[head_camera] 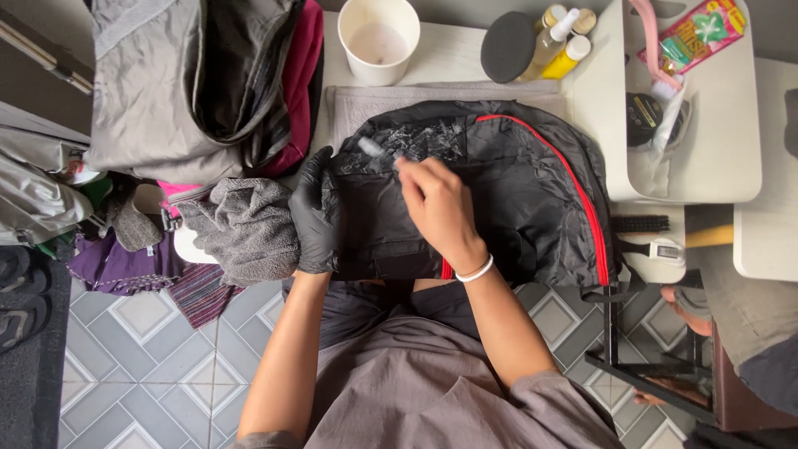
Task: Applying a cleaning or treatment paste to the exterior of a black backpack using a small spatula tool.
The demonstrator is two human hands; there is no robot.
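A black backpack [515, 199] with red piping lies on its side on a grey towel on the white table. White foam covers its upper left part. My left hand [314, 212], in a black glove, grips the backpack's left edge. My right hand [436, 208], bare with a white wristband, holds a small white-headed brush [372, 148] against the foamy patch.
A white cup [378, 37] stands at the back, beside a black round sponge [507, 46] and small bottles [561, 41]. A white tray [723, 158] with a tin and packets is at right. A grey bag [166, 83] and grey cloth [249, 224] lie left. Brushes [652, 237] sit at right.
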